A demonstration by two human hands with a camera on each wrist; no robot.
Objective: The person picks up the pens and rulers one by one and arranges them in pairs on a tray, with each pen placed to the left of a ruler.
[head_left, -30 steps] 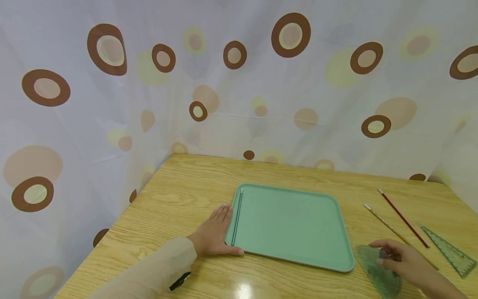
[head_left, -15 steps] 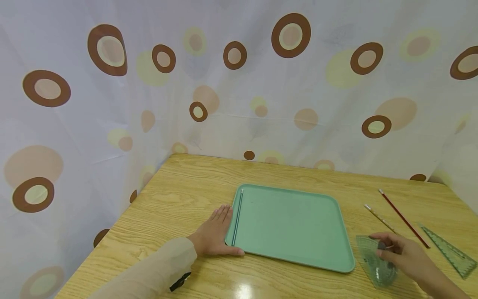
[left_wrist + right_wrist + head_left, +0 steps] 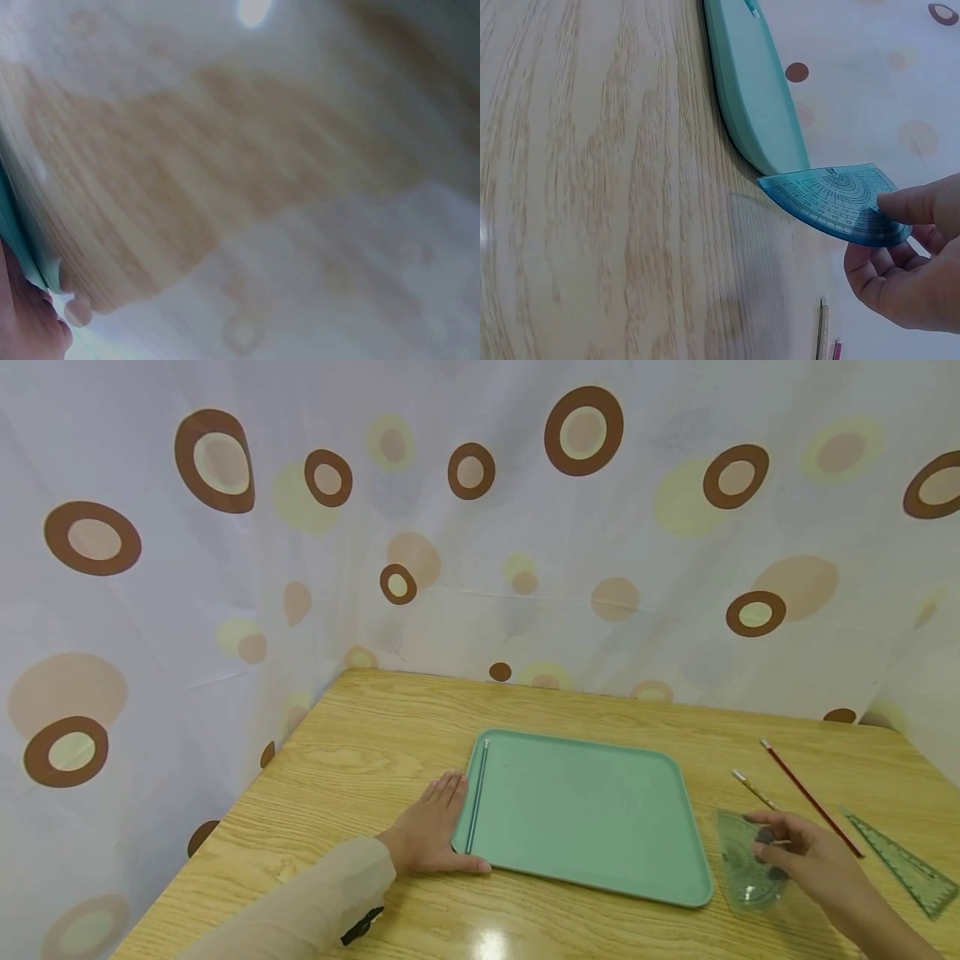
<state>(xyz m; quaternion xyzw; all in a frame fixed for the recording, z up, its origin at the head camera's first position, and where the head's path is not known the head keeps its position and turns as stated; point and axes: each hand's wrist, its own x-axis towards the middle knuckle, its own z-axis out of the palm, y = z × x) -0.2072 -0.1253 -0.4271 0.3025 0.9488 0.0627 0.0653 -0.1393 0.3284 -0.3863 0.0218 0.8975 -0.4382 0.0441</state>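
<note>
My left hand [image 3: 429, 831] lies at the near left corner of a green tray [image 3: 592, 818]. Its straight fingers run along the tray's left side, and the thumb lies along the near edge. A dark blue-green pencil [image 3: 477, 797] is in the tray, parallel to that left side. Off the tray's right side, my right hand [image 3: 813, 860] pinches a clear greenish protractor [image 3: 744, 860] between thumb and fingers. In the right wrist view the protractor [image 3: 825, 199] is tilted above the table, its shadow beneath. The left wrist view is blurred, with part of the left hand [image 3: 30, 326] at its edge.
A yellowish patterned pencil [image 3: 753, 788], partly hidden by the right hand, and a red pencil [image 3: 810, 795] lie on the wooden table [image 3: 397, 718]. Beyond them at the right is a clear set square [image 3: 900, 860]. A patterned curtain [image 3: 525, 527] borders the table's back and sides.
My right hand has moved the protractor slightly away from the table's front, still beside the tray's right edge. The left hand and the tray look unmoved.
</note>
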